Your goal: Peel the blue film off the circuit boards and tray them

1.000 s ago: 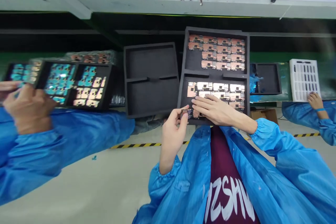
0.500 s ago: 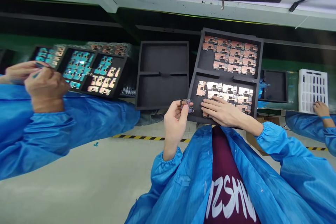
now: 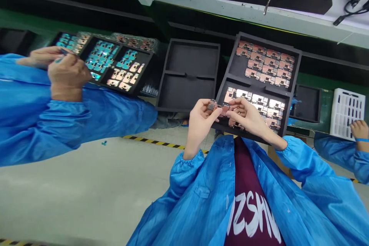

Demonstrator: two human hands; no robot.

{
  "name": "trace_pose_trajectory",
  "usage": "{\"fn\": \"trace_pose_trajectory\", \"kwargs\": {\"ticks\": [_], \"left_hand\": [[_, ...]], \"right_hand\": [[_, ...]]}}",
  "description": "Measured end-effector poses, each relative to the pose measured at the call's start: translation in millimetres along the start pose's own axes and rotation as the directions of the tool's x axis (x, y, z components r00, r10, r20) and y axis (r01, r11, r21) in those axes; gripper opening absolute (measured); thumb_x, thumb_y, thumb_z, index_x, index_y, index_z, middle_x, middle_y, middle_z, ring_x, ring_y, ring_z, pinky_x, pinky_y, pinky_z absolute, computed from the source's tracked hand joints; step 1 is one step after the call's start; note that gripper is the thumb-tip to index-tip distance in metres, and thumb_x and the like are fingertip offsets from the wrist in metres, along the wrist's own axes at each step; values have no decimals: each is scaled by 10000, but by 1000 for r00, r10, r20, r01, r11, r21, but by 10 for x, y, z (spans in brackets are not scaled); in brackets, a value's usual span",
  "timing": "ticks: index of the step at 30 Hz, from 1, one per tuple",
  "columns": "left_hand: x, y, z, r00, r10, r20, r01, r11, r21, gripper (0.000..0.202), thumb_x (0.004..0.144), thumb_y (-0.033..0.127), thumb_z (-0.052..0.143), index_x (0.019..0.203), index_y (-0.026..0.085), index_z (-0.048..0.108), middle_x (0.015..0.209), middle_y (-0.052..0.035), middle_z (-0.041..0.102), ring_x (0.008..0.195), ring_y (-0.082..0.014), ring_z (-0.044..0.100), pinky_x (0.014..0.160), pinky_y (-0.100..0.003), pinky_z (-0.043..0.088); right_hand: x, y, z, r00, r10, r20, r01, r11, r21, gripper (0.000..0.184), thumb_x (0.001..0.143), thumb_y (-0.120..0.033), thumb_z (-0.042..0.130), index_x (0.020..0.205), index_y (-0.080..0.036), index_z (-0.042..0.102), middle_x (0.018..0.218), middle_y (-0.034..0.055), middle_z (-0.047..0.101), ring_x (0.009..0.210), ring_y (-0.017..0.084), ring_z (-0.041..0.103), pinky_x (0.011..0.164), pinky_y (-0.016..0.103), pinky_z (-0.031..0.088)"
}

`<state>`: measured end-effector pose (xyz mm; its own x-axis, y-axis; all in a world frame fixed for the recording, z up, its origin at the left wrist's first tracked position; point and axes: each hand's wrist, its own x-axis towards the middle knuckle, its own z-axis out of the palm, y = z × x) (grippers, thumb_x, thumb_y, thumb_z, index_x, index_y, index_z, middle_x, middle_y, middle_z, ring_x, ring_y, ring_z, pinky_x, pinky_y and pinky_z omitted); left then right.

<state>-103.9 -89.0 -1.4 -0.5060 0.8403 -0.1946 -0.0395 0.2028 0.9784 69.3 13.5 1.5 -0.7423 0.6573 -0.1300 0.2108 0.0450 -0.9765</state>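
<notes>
Small circuit boards (image 3: 211, 105) sit pinched in both hands: the left hand (image 3: 200, 123) grips one, and the right hand (image 3: 248, 117) closes on another just beside it. Both hands are over the near edge of a black foam tray (image 3: 261, 40) holding rows of copper-coloured boards (image 3: 265, 63). Another foam tray (image 3: 187, 102) lies just left, with a narrow gap between; open floor (image 3: 86, 184) spreads beyond the near edge.

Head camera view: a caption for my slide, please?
The left hand and right hand hold a small circuit board above a black foam tray of copper-coloured boards.
</notes>
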Motion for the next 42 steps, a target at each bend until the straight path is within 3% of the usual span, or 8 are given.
{"fn": "trace_pose_trajectory", "kwargs": {"ticks": [4,8,12,16,25,29,32,42], "left_hand": [[-36,-27,-55,997,74,-11,-70,977,200,350,898,322,798,1208,205,685,1069,-57,777,722,-146,706,646,-277,590],[-124,-12,-212,924,363,-118,-233,780,581,232,1017,302,691,1218,208,758,1200,-88,774,777,-163,669,799,-351,610],[-173,-66,-273,876,443,192,-446,592,671,195,1064,278,632,1106,249,821,1133,-75,834,1120,-289,710,1031,-476,580],[-148,-140,-216,789,426,443,-610,451,652,268,1062,197,608,1211,245,825,1326,-77,819,1335,-351,641,1026,-518,556],[61,7,-296,598,388,702,-790,135,598,233,1064,176,585,1135,171,807,1309,-127,800,1255,-388,633,940,-533,554],[165,73,-304,557,358,749,-825,134,549,214,1062,169,593,1093,170,805,1214,-133,804,1257,-384,619,931,-524,549],[246,93,-304,566,328,756,-824,199,530,184,1055,186,632,1086,185,813,1180,-132,797,1251,-374,612,920,-509,544],[397,136,-237,560,230,796,-828,180,530,107,1007,228,748,1069,157,799,1119,-149,761,1207,-368,589,916,-488,539]], "right_hand": [[97,-12,22,989,120,89,-131,983,131,349,974,-486,767,1149,-203,661,928,28,786,708,169,770,650,300,646],[94,5,25,991,128,37,-120,979,-167,193,982,-304,723,1149,-217,681,798,-27,757,683,164,741,638,277,540],[106,71,53,995,31,95,18,879,-477,115,955,-226,748,1065,-232,717,792,-32,722,735,165,668,669,280,438],[106,162,18,974,-141,178,218,804,-553,76,1023,-217,659,1076,-220,713,968,34,746,900,200,676,792,310,495],[-93,241,-151,949,-187,254,304,759,-576,513,1080,-271,616,1573,-250,477,1472,140,669,1187,278,731,840,381,646],[-147,239,-260,921,-165,353,359,713,-603,544,1076,-225,613,1594,-271,453,1399,111,711,1235,295,724,925,417,654],[-152,238,-298,915,-152,373,368,692,-620,579,1064,-216,627,1608,-265,437,1474,129,648,1186,286,728,835,391,661],[-173,172,-279,860,-175,479,491,535,-688,191,1120,-158,508,1257,-187,638,1250,125,676,1087,250,695,773,356,594]]}}
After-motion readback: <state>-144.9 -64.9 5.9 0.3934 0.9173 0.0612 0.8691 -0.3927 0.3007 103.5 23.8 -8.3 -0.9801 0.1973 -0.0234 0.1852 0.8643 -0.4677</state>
